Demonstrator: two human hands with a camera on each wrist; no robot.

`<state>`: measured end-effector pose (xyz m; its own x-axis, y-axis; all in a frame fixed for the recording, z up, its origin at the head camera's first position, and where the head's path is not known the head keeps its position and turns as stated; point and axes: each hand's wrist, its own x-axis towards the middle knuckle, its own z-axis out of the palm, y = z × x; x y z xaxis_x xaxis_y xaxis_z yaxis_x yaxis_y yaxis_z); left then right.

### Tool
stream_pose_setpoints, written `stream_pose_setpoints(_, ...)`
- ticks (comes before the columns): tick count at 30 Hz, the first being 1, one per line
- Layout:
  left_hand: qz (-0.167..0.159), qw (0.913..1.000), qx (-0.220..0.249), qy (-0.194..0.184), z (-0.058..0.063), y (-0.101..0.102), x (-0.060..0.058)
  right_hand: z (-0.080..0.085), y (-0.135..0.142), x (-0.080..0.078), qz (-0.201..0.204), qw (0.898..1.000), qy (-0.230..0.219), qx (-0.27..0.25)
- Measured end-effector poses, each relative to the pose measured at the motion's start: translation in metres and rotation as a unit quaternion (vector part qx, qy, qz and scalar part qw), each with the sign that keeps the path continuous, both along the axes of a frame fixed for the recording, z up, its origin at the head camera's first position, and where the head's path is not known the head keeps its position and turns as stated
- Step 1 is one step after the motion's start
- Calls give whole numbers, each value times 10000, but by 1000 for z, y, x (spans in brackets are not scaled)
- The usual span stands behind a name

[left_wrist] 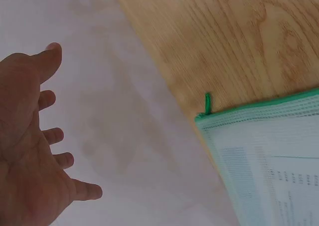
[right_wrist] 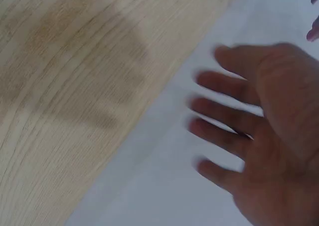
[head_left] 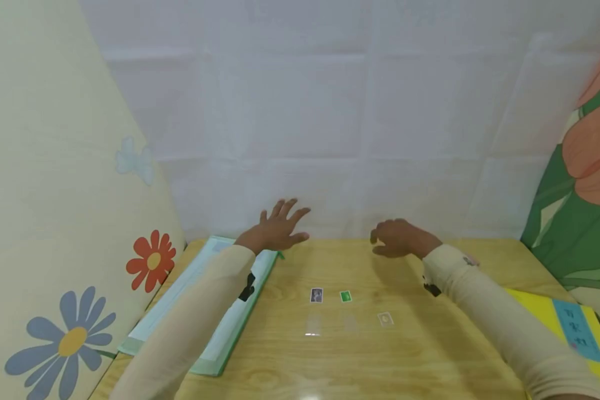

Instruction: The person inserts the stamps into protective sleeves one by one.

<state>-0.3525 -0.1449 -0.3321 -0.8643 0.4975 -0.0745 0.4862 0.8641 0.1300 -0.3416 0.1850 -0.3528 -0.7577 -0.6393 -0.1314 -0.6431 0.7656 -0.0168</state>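
Above the far edge of the wooden table, my left hand (head_left: 278,230) is spread with nothing in it, near the top corner of a mesh zip pouch (left_wrist: 264,136) with green edging. My right hand (head_left: 397,238) hovers to the right over the table, its fingers loosely bent and holding nothing; it looks blurred in the right wrist view. Between and nearer than the hands lie three small stamp-like pieces: a dark one (head_left: 316,295), a green one (head_left: 346,296) and a pale one (head_left: 385,319). Papers with print show through the pouch.
On the right of the table (head_left: 300,355) lies a yellow booklet (head_left: 540,311) with a blue label, partly behind my right sleeve. A white sheet (head_left: 300,111) hangs behind the table. Flower-patterned cloths (head_left: 55,194) stand at both sides.
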Motion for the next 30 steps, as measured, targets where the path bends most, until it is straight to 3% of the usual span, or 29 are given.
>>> stream_pose_setpoints(4, -416, 9989, -210, -30, 5, 19, 8, -8, -4, 9, 178, 9907, -1321, 264)
stream_pose_setpoints(7, -677, 9970, -370, -44, 10, 33, 15, -19, -8, 15, 85, 9834, -1809, 119)
stream_pose_setpoints(12, -1151, 9900, -753, -314, 13, 53, 30, -38, -11, 22, 49, 9838, -1789, 6)
stream_pose_setpoints(15, -1550, 9818, -958, -541, 9, 67, 42, -45, -10, 24, 79, 9870, -1605, -58)
stream_pose_setpoints(18, -2038, 9707, -1037, -733, 0, 83, 56, -49, -9, 26, 111, 9890, -1468, -131)
stream_pose_setpoints(23, -2811, 9525, -934, -702, -22, 108, 75, -50, -8, 28, 315, 9906, -1318, -161)
stream_pose_setpoints(26, -2899, 9513, -889, -550, -35, 118, 79, -49, -10, 29, 526, 9913, -1204, -120)
stream_pose_setpoints(30, -2758, 9567, -904, -220, -51, 126, 73, -52, -9, 28, 504, 9890, -1344, -345)
